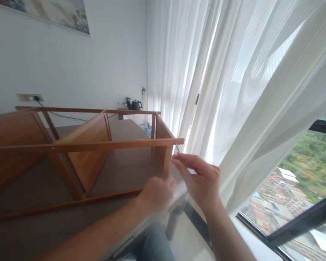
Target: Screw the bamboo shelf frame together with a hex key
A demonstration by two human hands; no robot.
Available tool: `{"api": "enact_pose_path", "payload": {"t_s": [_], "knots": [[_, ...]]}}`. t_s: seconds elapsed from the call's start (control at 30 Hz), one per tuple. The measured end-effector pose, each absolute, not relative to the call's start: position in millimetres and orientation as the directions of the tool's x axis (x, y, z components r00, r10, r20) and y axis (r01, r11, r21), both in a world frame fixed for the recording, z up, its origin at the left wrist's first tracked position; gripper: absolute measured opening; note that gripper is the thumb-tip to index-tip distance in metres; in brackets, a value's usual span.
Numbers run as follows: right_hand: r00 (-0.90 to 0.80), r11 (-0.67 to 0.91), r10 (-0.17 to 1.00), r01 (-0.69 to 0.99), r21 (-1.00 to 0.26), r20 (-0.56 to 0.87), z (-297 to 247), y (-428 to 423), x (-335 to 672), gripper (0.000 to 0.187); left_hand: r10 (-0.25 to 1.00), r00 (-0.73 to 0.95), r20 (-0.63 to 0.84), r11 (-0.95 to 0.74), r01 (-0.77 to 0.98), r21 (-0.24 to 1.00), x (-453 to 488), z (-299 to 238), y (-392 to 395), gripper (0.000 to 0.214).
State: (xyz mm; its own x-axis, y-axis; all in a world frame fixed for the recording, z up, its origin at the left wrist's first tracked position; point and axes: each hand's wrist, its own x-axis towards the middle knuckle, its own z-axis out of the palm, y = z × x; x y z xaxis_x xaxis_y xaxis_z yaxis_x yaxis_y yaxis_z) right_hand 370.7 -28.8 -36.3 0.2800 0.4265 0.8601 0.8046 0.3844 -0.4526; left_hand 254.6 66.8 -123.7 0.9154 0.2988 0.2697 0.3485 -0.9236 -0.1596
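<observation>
Our left hand (pixel 156 194) is closing tightly around the near corner of a wooden shelf frame (pixel 84 146), gripping at the foot of its short upright post (pixel 167 159). Our right hand (pixel 199 179) is pinching a thin metal hex key (pixel 177 147) between thumb and forefinger, just beside the end of the frame's long rail, with the other fingers curling loosely.

The frame is lying on a dark brown tabletop (pixel 125 170), close to the edge nearest us. It is built from smooth, orange-toned rails and flat, slanting panels.

A sheer white curtain (pixel 241 83) is billowing in on our right — its ribbed folds are hanging just beside the right hand. Past it, a black-framed window (pixel 288 188) is showing green hillside and rooftops. A black kettle (pixel 136 105) is standing beyond the frame, near a white wall (pixel 84 61) carrying a socket (pixel 29 97) and a painting (pixel 51 14). Below the tabletop, our denim knee (pixel 154 243) is showing — a blurred, glassy strip crosses near it, too smeared to name.
</observation>
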Motion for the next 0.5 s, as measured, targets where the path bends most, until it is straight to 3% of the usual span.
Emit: {"api": "enact_pose_path", "payload": {"t_s": [0.1,0.27,0.5], "knots": [[0.234,0.408,0.412,0.817,-0.408,0.881,-31,-28,369,0.006,0.342,0.911,0.23,-0.908,0.383,-0.171,255,-123,67,0.023],[0.208,0.434,0.358,0.826,-0.359,0.91,-26,-25,366,0.003,0.214,0.96,0.178,-0.925,0.258,-0.279,248,-123,78,0.019],[0.273,0.45,0.403,0.772,-0.449,0.874,-28,-23,364,0.008,0.15,0.96,0.236,-0.937,0.214,-0.277,242,-133,88,0.018]]}}
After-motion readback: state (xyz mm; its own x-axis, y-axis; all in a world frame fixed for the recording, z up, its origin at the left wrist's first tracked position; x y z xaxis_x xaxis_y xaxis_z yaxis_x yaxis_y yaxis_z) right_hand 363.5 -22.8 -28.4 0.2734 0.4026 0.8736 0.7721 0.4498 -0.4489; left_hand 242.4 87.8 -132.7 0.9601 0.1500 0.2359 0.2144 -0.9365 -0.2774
